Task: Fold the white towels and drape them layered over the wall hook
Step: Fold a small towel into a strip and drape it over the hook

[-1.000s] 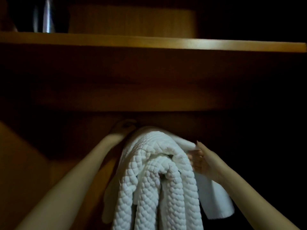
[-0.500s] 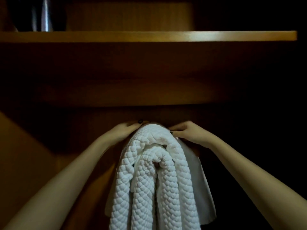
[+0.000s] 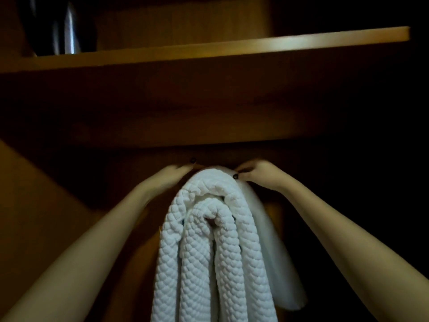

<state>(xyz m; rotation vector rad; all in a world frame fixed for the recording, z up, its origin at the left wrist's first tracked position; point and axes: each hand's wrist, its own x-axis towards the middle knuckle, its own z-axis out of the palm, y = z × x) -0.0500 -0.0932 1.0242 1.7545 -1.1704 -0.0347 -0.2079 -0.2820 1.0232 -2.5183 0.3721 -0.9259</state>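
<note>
Fingers of right hand pinch draped towels; left hand hold too blurred to tell.

Pretty dim in here: a chunky quilted towel hangs folded in loops, with a smoother towel draped behind it on the right. The left hand touches the top of the pile, too blurry to read. The right hand pinches the smoother towel's top edge. There's a wooden shelf overhead with something dark and shiny on it

Bare forearms — hands' nails painted dark
</note>
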